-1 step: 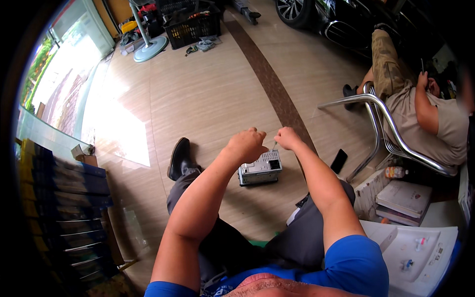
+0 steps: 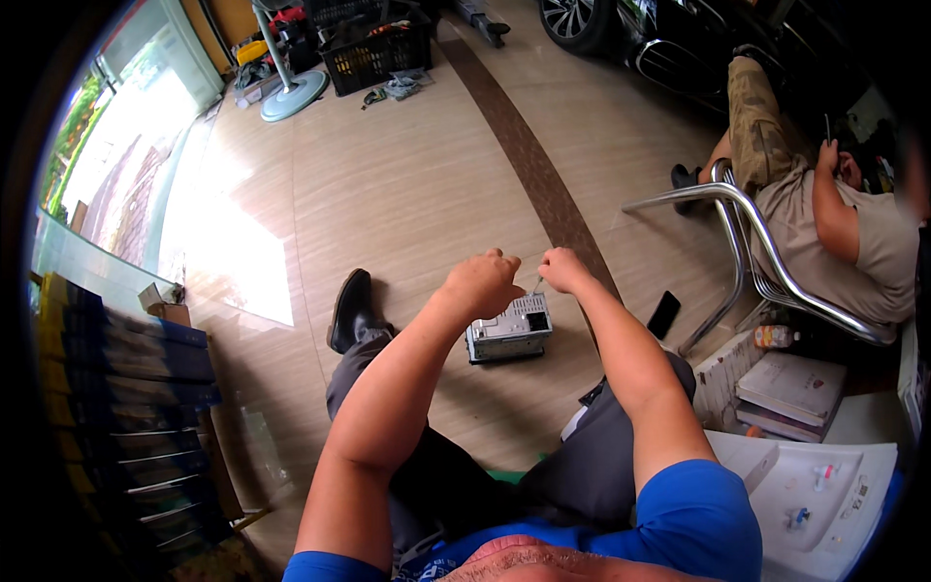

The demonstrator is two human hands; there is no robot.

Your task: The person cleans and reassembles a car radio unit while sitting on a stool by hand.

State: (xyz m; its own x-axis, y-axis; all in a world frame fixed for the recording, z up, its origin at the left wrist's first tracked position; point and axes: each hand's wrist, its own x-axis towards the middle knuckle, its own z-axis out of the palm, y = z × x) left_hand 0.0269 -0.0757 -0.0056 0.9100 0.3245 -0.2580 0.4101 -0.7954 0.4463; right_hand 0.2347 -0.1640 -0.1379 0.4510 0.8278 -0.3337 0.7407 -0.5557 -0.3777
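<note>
A silver box-shaped electronic unit, which looks like a car stereo, sits on the floor between my feet. Its top plate is slotted and has a dark square opening near the right side. My left hand is over the unit's far left part, fingers bent and apart from the thumb. Whether it touches the metal is hidden. Just beyond the far right corner, my right hand is closed around a thin metal tool. The tool's shaft points down toward the unit's far edge, and its handle is hidden in my fist.
A black phone lies on the floor to the right, near a metal-framed chair. Beyond sits another person. Books and a white tray are at lower right. Far off stand a black crate and a car.
</note>
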